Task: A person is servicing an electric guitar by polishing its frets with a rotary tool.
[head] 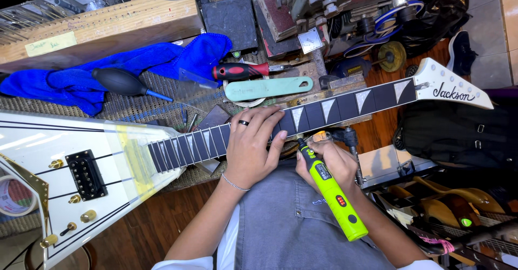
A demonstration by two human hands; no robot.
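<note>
Pressing left hand [249, 150] flat on guitar neck [280, 124] | right hand [332, 162] grip clenched around green rotary tool [330, 193], tip at neck edge

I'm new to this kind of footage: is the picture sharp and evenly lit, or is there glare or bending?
Head view: bright, even light; sharp on the left hand and lime-green rotary tool; window-like glare on the glossy white guitar body; wide-lens bending curves the wooden rack.

Glossy white lacquered guitar body [59, 156] at lower left; dark smooth fretboard [324, 111] with metal frets; matt lime plastic rotary tool [332, 192]; fuzzy blue cloth [124, 67]; raw wooden block [102, 27].
</note>
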